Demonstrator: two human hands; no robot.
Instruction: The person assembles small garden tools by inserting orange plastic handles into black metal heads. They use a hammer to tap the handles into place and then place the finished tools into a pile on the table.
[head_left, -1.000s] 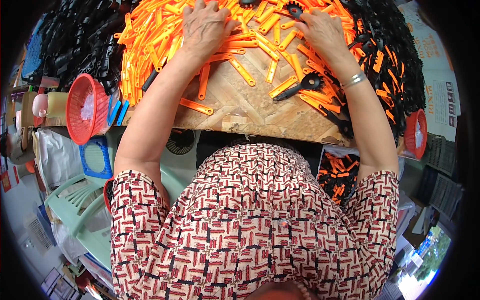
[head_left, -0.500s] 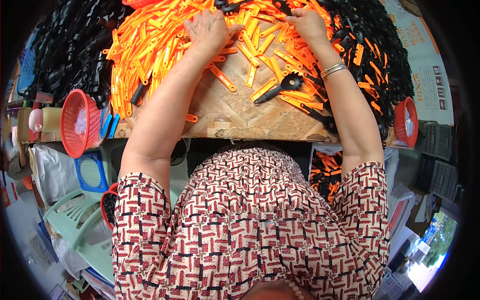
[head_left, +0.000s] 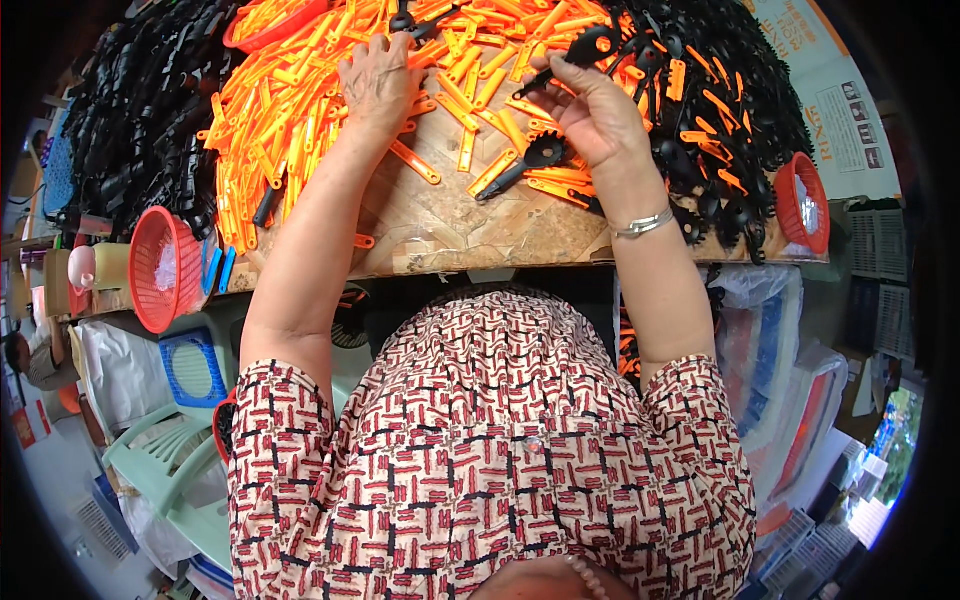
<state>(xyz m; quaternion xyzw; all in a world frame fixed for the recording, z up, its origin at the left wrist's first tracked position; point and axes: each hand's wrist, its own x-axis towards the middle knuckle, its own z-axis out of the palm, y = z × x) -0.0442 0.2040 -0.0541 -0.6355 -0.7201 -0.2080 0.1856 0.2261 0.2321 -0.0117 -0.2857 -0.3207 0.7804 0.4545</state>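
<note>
Right hand [head_left: 600, 118] pinches tilted black pasta server [head_left: 592, 47]; left hand [head_left: 381, 88] at orange handle pile [head_left: 292, 120], can't tell if gripping.

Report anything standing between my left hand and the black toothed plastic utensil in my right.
Nothing visible blocks that gap: slim orange plastic strips lie on the brown patterned tabletop between your left hand and the black toothed utensil your right hand holds.

You hold a black, toothed utensil [head_left: 590, 48] aslant, its head pointing away and rightward, while flat orange strips [head_left: 290, 115] lie loosely heaped leftward.
</note>
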